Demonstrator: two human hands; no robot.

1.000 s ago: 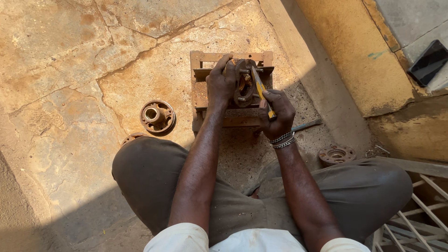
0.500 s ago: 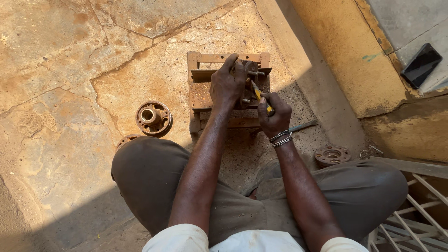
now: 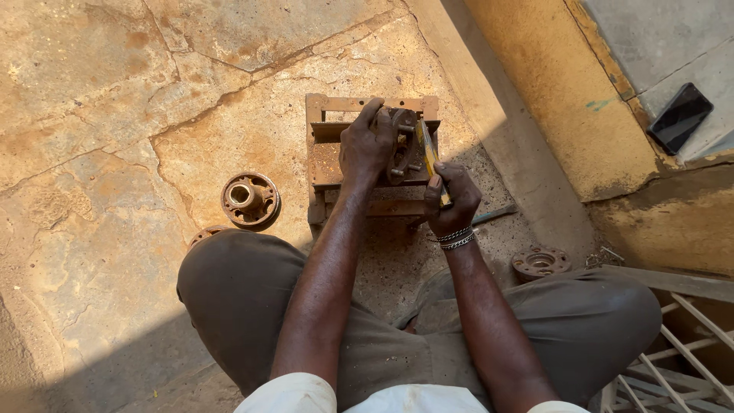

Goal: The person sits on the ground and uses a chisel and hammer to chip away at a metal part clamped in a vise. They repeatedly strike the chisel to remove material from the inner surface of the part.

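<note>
A rusty metal frame (image 3: pixel 330 107) stands on the stone floor in front of my knees. On it rests a rusty round hub part with studs (image 3: pixel 405 141), tilted on edge. My left hand (image 3: pixel 365 147) grips that hub from its left side. My right hand (image 3: pixel 451 197) is closed around a yellow-handled tool (image 3: pixel 430 157), whose tip points up along the hub's right side. Metal bangles sit on my right wrist.
A rusty flanged hub (image 3: pixel 249 199) lies on the floor to the left, another rusty disc (image 3: pixel 540 262) by my right knee. A dark phone (image 3: pixel 680 117) rests on the ledge at upper right. A yellow wall base and a metal grille (image 3: pixel 673 359) border the right side.
My right hand has shifted slightly with the tool against the hub. My left hand stays on the hub. The view has drifted a little.
</note>
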